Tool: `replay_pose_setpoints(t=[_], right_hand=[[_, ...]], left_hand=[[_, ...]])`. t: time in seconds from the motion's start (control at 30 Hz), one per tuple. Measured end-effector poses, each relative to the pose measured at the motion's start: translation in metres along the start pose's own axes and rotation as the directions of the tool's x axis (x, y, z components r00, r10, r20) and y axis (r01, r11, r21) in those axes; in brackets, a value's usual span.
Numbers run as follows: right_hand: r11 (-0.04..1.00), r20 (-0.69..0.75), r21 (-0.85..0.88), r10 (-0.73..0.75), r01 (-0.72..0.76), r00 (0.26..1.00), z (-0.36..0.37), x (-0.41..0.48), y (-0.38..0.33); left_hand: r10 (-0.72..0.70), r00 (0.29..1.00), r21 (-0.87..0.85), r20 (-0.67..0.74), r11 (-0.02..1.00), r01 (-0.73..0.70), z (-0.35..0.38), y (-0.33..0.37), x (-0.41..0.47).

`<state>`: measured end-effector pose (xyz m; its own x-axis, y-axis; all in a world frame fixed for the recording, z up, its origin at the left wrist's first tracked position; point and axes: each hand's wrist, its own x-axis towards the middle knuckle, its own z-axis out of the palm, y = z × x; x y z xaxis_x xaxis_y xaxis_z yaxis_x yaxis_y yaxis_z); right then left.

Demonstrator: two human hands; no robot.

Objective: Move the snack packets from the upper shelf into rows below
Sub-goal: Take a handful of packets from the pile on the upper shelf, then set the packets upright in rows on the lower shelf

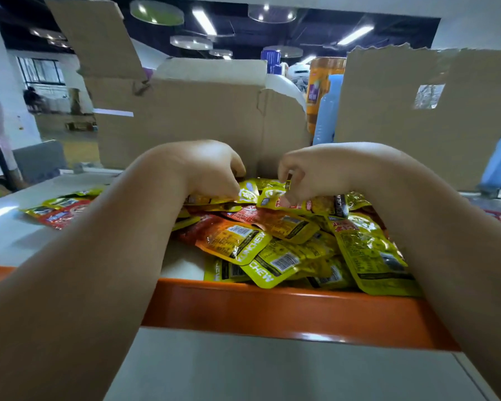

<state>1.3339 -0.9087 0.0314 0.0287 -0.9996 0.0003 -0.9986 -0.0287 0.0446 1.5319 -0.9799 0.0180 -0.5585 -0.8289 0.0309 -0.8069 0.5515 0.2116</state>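
A loose heap of yellow and red snack packets (289,241) lies on the upper shelf (9,227), which has an orange front rail (272,311). Both my arms reach over that rail. My left hand (209,169) curls its fingers round yellow packets at the back of the heap. My right hand (304,175) pinches a yellow packet (269,198) beside it. Under my hands the packets are partly hidden. A few more packets (61,208) lie apart on the shelf to the left.
An open cardboard box (191,120) stands right behind the heap, and a second one (425,117) at the back right. Bottles (326,111) show between them. Below the rail a pale lower shelf surface (272,371) is visible. A person stands far left.
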Motion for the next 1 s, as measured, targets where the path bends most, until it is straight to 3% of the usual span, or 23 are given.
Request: replay_pose_setpoints(t=[0.1,0.3,0.6,0.8,1.0], right_hand=[[0.999,0.068,0.002,-0.037,0.037,0.997,-0.002,-0.005,-0.002],[0.998,0.075,0.033,-0.06,0.058,0.995,-0.006,-0.01,0.0],[0.989,-0.217,0.144,0.014,0.018,0.976,-0.012,-0.014,0.014],[0.978,-0.383,0.207,0.102,-0.022,0.918,-0.018,-0.018,0.025],[0.964,-0.545,0.266,0.137,0.016,0.827,-0.017,-0.052,0.033]], left_hand=[[-0.001,0.997,0.081,0.081,0.997,-0.006,0.001,0.003,-0.003],[0.03,0.997,0.081,0.073,0.996,-0.036,-0.003,0.002,-0.004],[0.056,0.98,-0.119,-0.192,0.99,-0.08,-0.008,-0.003,-0.006],[0.079,0.97,-0.113,-0.231,0.988,-0.107,-0.009,0.002,-0.01],[0.236,0.857,-0.01,-0.457,0.963,-0.271,-0.012,0.021,-0.02]])
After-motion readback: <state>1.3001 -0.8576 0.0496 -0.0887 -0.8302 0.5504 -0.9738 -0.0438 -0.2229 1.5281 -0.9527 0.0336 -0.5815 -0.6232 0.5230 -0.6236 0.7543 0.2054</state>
